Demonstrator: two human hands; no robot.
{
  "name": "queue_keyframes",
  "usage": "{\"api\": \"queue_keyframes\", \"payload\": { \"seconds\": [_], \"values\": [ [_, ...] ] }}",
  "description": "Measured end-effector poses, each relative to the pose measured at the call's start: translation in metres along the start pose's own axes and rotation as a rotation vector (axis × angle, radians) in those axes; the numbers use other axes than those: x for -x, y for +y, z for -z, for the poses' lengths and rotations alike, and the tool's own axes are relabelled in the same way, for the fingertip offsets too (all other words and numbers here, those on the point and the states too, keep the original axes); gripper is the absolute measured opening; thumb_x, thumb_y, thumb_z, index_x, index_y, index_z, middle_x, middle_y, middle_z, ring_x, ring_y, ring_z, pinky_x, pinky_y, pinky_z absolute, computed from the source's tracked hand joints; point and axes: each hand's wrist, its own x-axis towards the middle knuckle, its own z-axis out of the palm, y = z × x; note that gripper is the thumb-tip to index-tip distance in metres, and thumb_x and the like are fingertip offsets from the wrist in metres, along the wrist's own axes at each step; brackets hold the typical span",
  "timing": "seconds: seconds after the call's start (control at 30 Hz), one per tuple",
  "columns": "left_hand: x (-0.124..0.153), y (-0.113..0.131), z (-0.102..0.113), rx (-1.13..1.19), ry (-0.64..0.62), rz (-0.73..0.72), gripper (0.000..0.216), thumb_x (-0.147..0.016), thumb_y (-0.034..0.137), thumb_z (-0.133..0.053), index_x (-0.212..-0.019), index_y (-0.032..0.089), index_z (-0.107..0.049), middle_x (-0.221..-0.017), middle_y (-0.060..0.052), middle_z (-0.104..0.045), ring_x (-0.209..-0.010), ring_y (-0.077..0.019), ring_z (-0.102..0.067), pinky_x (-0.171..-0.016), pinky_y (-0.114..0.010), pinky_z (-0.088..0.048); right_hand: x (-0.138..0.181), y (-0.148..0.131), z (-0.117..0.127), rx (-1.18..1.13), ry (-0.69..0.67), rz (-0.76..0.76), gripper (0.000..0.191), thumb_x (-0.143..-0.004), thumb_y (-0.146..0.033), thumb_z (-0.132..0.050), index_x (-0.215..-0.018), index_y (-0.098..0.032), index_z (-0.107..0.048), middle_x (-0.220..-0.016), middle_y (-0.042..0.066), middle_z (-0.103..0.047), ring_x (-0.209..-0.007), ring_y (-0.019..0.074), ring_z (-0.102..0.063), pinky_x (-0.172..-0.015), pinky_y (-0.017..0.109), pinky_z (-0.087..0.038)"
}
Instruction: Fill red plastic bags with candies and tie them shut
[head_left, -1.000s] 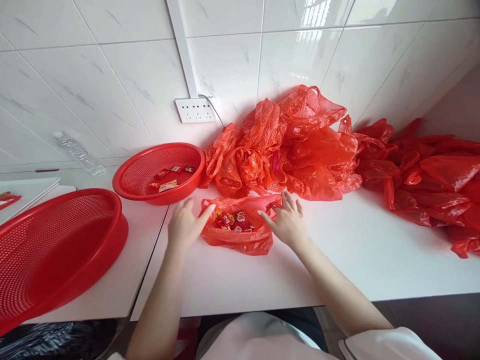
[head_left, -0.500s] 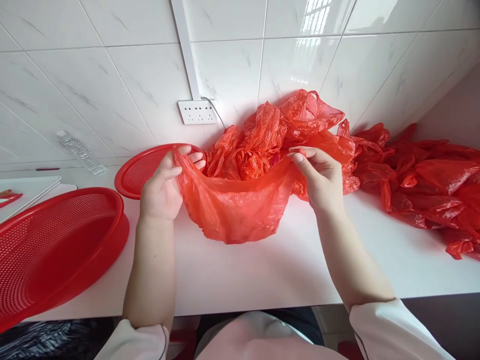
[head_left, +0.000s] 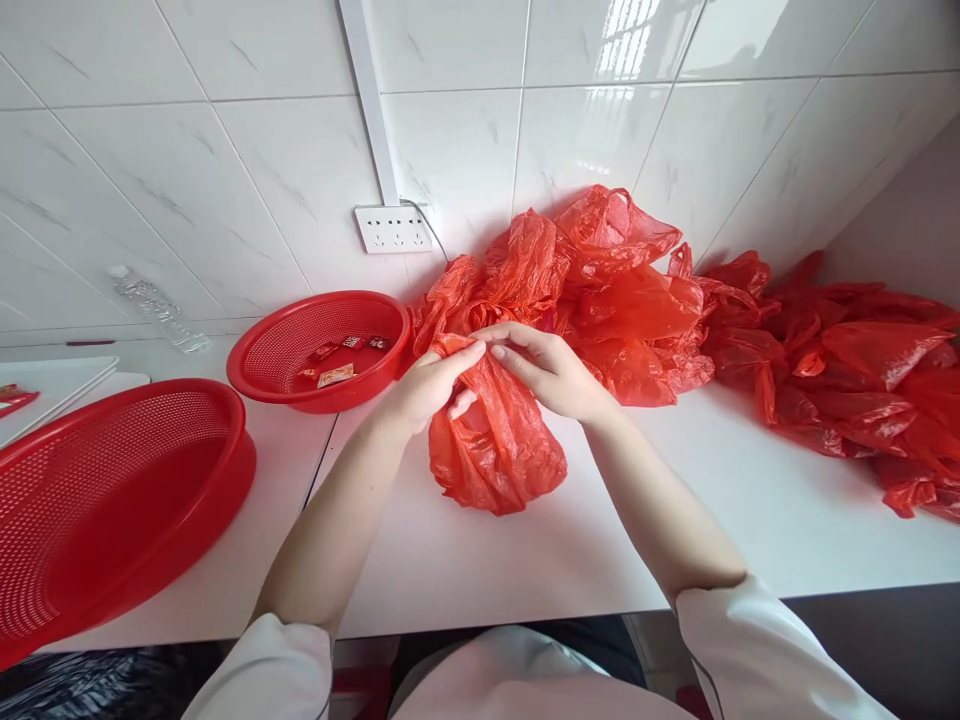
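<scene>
A thin red plastic bag (head_left: 499,445) hangs bunched between my hands above the white table (head_left: 420,580). My left hand (head_left: 442,385) is closed on the bag's top edge, with some fingertips showing through an opening in the plastic. My right hand (head_left: 544,370) meets it from the other side, its fingers pinching the gathered top of the bag. Behind the hands lies a heap of crumpled red plastic bags (head_left: 592,290). To the left, a small red basket (head_left: 251,350) holds several little packets (head_left: 337,376).
A large red basket (head_left: 240,410) stands at the front left. Beyond it are a white tray (head_left: 67,385) and a clear plastic bottle (head_left: 161,310). More red bags (head_left: 862,370) cover the right side. A power socket (head_left: 394,230) is on the tiled wall.
My hands have come together from wide apart, drawing the spread bag's top into a bunch. The small basket's contents have come into view as my left hand moved right.
</scene>
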Motion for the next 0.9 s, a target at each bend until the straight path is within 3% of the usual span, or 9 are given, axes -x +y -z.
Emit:
{"api": "queue_keyframes", "payload": {
  "seconds": [0.1,0.27,0.43,0.53,0.6,0.7,0.77,0.83,0.9],
  "values": [
    [0.001,-0.006,0.002,-0.025,-0.074,0.037,0.043,-0.096,0.047,-0.047,-0.068,0.017,-0.055,-0.043,0.002,-0.049,-0.041,-0.0099,-0.049,-0.048,-0.023,-0.043,0.009,0.018,0.000,-0.164,0.054,-0.080,0.026,-0.090,-0.036,-0.067,-0.110,-0.019,-0.070,-0.107,0.006,-0.073,-0.101,0.0191,-0.069,-0.096,0.037,-0.053],
    [0.000,-0.026,-0.009,-0.007,0.007,0.009,0.044,-0.098,0.045,-0.045,-0.066,0.016,-0.055,-0.045,0.001,-0.053,-0.044,-0.0109,-0.054,-0.055,-0.024,-0.049,0.019,0.026,-0.008,-0.172,0.195,-0.167,0.024,-0.082,-0.036,-0.076,-0.097,-0.017,-0.073,-0.094,0.005,-0.074,-0.087,0.0172,-0.070,-0.085,0.034,-0.057],
    [0.001,-0.034,-0.007,0.172,0.080,-0.060,0.027,-0.097,0.039,-0.046,-0.099,0.017,-0.063,-0.046,0.004,-0.054,-0.036,-0.0096,-0.050,-0.040,-0.019,-0.038,0.027,0.022,-0.001,-0.066,0.353,-0.163,0.020,-0.084,-0.035,-0.074,-0.095,-0.018,-0.073,-0.091,0.005,-0.073,-0.083,0.0160,-0.069,-0.082,0.033,-0.057],
    [0.003,-0.029,0.004,0.378,-0.047,0.077,0.032,-0.100,0.034,-0.042,-0.114,0.016,-0.064,-0.068,-0.004,-0.070,-0.032,-0.0024,-0.041,-0.046,-0.018,-0.043,0.038,0.015,0.005,-0.036,0.457,-0.059,0.014,-0.085,-0.030,-0.073,-0.096,-0.021,-0.074,-0.092,0.004,-0.071,-0.084,0.0157,-0.067,-0.080,0.032,-0.056],
    [0.005,-0.026,0.010,0.527,-0.125,0.195,0.034,-0.101,0.032,-0.039,-0.117,0.016,-0.065,-0.085,-0.008,-0.074,-0.034,0.0004,-0.039,-0.053,-0.020,-0.049,0.047,0.007,0.005,0.037,0.401,0.075,0.007,-0.087,-0.025,-0.072,-0.093,-0.023,-0.074,-0.089,0.003,-0.070,-0.082,0.0161,-0.066,-0.078,0.033,-0.055],
    [0.006,-0.022,0.014,0.645,-0.137,0.267,0.030,-0.102,0.028,-0.039,-0.115,0.018,-0.065,-0.099,-0.009,-0.073,-0.054,-0.0052,-0.061,-0.062,-0.020,-0.054,0.061,-0.005,0.001,0.146,0.059,0.209,0.011,-0.090,-0.016,-0.065,-0.093,-0.023,-0.073,-0.088,0.005,-0.070,-0.082,0.0167,-0.066,-0.075,0.032,-0.054],
    [0.007,-0.021,0.014,0.606,-0.130,0.252,0.028,-0.102,0.029,-0.040,-0.108,0.016,-0.063,-0.095,-0.009,-0.072,-0.070,-0.0112,-0.069,-0.064,-0.021,-0.055,0.066,-0.009,-0.003,0.198,-0.128,0.213,0.014,-0.093,-0.015,-0.060,-0.095,-0.022,-0.072,-0.089,0.005,-0.069,-0.083,0.0163,-0.065,-0.074,0.031,-0.053],
    [0.008,-0.020,0.012,0.444,-0.140,0.195,0.030,-0.101,0.038,-0.041,-0.102,0.016,-0.061,-0.082,-0.008,-0.070,-0.068,-0.0147,-0.070,-0.058,-0.021,-0.053,0.065,-0.006,-0.008,0.191,-0.089,0.181,0.009,-0.093,-0.019,-0.062,-0.097,-0.023,-0.069,-0.091,0.005,-0.068,-0.086,0.0167,-0.065,-0.078,0.032,-0.053],
    [0.011,-0.020,0.007,0.189,-0.172,0.146,0.037,-0.100,0.048,-0.040,-0.101,0.016,-0.059,-0.072,-0.004,-0.065,-0.059,-0.0159,-0.068,-0.052,-0.023,-0.051,0.059,0.003,-0.016,0.078,0.122,0.107,0.010,-0.095,-0.030,-0.060,-0.102,-0.024,-0.065,-0.102,0.006,-0.067,-0.097,0.0182,-0.064,-0.088,0.035,-0.052]
  ]
}}
